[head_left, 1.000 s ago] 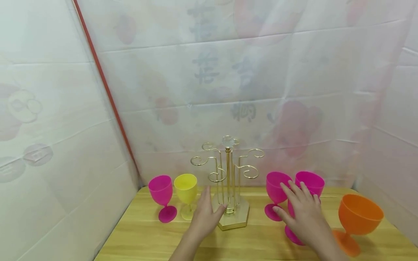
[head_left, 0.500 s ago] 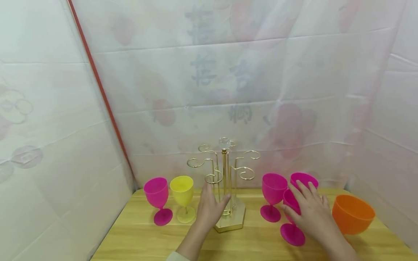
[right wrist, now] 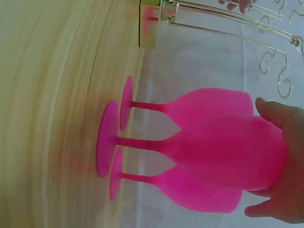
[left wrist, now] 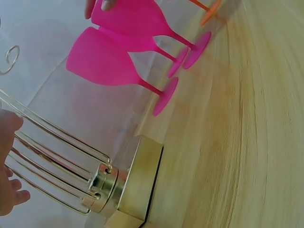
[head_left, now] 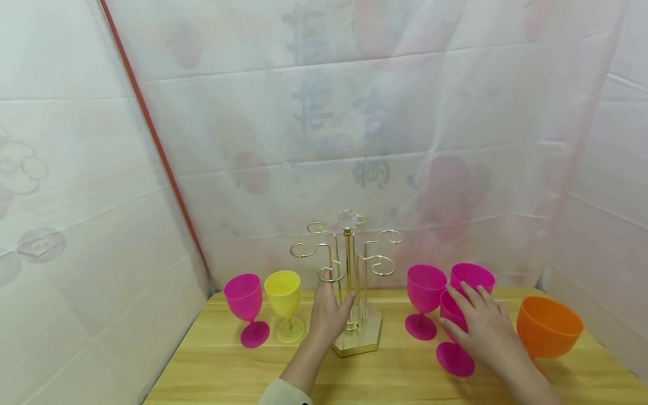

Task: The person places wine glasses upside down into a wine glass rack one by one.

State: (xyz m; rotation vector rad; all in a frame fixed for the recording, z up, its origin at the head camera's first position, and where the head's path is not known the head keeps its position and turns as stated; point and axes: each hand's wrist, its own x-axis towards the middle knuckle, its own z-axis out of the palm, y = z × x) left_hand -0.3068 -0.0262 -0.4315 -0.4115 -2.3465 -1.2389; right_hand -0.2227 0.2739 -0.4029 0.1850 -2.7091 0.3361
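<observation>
- Goblet (right wrist: pixel 223 149), magenta, upright on the counter (head_left: pixel 395 374); right hand (head_left: pixel 483 332), fingers spread, lies over its bowl.
- Gold wire rack (head_left: pixel 347 259); left hand (head_left: pixel 329 315), thumb and fingers spread apart around its rods.
- Two more magenta goblets (head_left: pixel 425 287), behind.

Soft, even light fills the head view, glinting on the gold metal wire stand (head_left: pixel 348 256), with a faint shadow beside the wide orange goblet (head_left: pixel 549 327). Both wrist views are hazier, bowing the yellowish wooden tabletop's (right wrist: pixel 52 114) grain.
</observation>
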